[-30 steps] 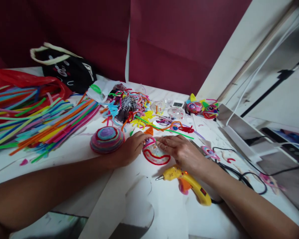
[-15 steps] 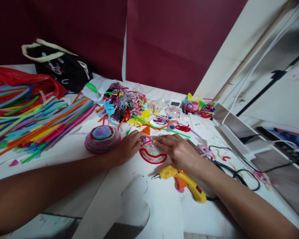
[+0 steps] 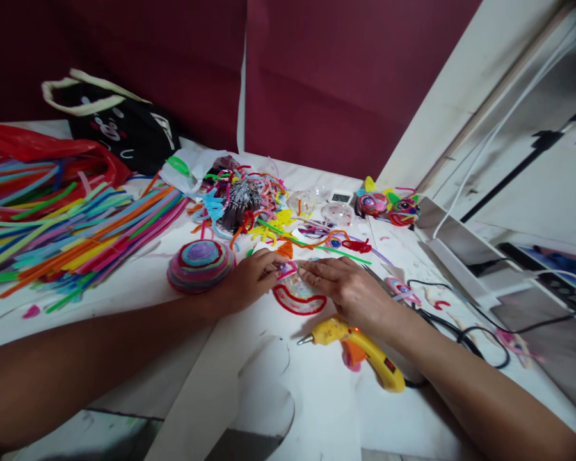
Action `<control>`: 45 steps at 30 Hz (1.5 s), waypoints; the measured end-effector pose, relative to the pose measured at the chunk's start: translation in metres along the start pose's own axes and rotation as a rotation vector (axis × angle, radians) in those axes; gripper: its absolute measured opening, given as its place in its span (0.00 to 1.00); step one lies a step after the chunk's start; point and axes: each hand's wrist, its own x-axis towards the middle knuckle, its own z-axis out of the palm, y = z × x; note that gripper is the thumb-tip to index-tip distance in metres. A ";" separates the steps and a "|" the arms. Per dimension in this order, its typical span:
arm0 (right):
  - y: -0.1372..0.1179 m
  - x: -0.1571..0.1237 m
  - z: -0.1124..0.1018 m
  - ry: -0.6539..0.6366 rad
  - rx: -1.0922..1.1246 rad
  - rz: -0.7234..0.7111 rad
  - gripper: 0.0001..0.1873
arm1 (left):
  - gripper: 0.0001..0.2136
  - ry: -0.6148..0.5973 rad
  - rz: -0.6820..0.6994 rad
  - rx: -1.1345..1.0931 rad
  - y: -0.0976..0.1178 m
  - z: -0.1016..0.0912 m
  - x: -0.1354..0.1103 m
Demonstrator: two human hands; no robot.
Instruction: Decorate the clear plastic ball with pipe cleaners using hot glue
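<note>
Clock positions are read from the dome, with 12 o'clock toward the maroon wall covering [image 3: 365,83]. At the far left, a sheaf of fuzzy stems [image 3: 91,237] lies between 9 and 10 o'clock, with a black bag [image 3: 141,131] behind it, past 10. A striped disc [image 3: 201,262] sits just short of 10, next to the left forearm. At 11 stands a dark tinsel bundle [image 3: 242,202].

The left hand [image 3: 254,278] meets the dome near 10 o'clock, its thumb and fingertips pinching the pink-edged corner. The see-through dome [image 3: 299,289] rests low on the white table between the 2 hands, its red trim [image 3: 300,310] curving along the 6 o'clock side. A small timer [image 3: 340,198] lies near 1. The right hand [image 3: 350,288], at 3, lays its extended fingertips on the upper rim; whether they grip or merely press, I cannot tell from here. A yellow glue gun [image 3: 360,339] lies between 4 and 5, and 2 eyed balls [image 3: 388,205] between 1 and 2.

Handling, as judged: light, thin-walled and fairly stiff, probably slick where bare and softer at the trim. Best held by opposite rims, without squeezing the crown.
</note>
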 end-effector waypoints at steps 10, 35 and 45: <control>0.000 -0.001 0.002 -0.014 0.021 0.012 0.24 | 0.13 0.046 -0.005 -0.041 -0.006 0.003 0.002; 0.001 -0.002 0.003 0.016 -0.005 -0.020 0.24 | 0.14 -0.090 0.021 -0.110 -0.013 -0.001 0.004; -0.001 -0.002 0.001 -0.005 -0.021 -0.010 0.22 | 0.13 -0.124 -0.032 -0.218 -0.012 -0.003 0.005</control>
